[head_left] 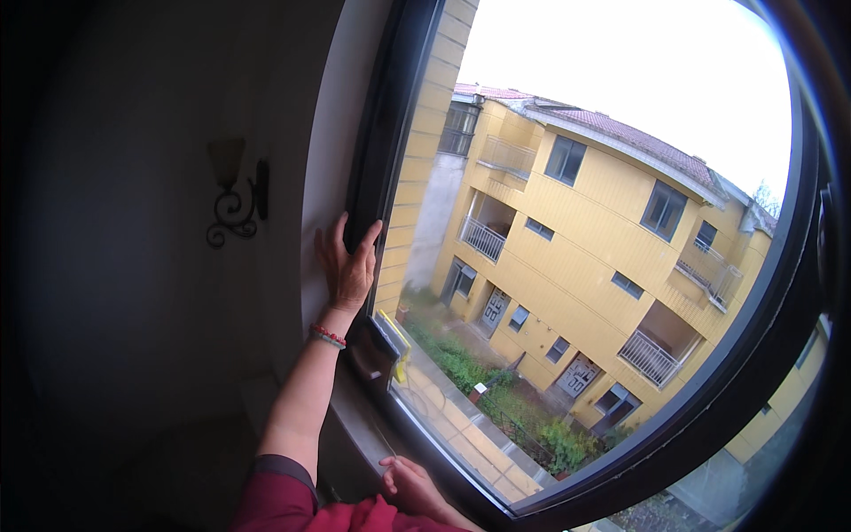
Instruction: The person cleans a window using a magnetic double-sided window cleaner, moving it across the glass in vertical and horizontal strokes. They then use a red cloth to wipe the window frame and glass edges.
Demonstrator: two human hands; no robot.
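My left hand (350, 269) reaches up with fingers spread against the dark window frame (389, 126) at its left side; it holds nothing. A beaded bracelet (328, 336) circles that wrist. Low in the view, my right hand (404, 475) has its fingers curled around a thin cord (383, 439). The cord leads up towards a dark, flat device (373, 351) at the lower left corner of the glass. A yellow-edged piece (401, 346) shows beside the device, at the pane; whether it lies outside the glass I cannot tell.
A pale window sill (356, 415) runs below the frame. On the dark wall at left hangs a scrolled metal wall lamp (229, 193). Through the window appear a yellow building (585, 226), green shrubs (459, 362) and a tiled ledge (465, 442).
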